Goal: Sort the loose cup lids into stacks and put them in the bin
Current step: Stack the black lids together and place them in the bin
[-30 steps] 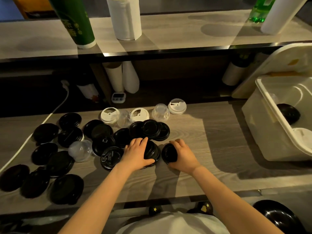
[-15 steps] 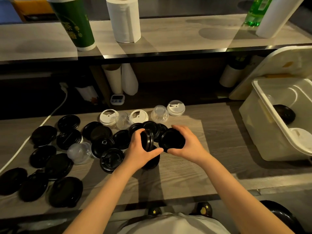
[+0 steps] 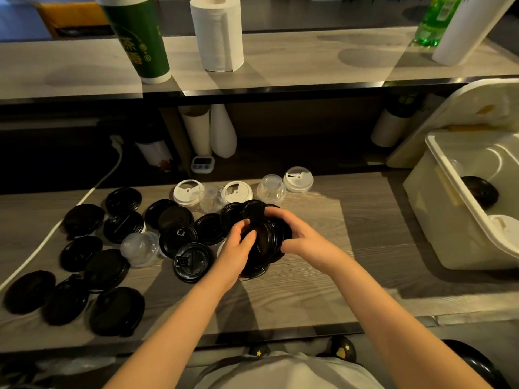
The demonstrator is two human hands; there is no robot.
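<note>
- I see the left hand (image 3: 236,249) and the right hand (image 3: 306,241) both grasping one stack of round black plastic lids (image 3: 265,245) at frame centre.
- The cream plastic bin (image 3: 432,220) is at the right edge.

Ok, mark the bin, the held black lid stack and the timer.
bin (image 3: 438,226), head view, near outer wall.
black lid stack (image 3: 265,248), head view, its exposed top face.
timer (image 3: 202,163), head view, front face.

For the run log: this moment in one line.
phase: stacking | left hand: grips stack | right hand: grips stack | bin: black lid inside | counter: many loose lids
</note>
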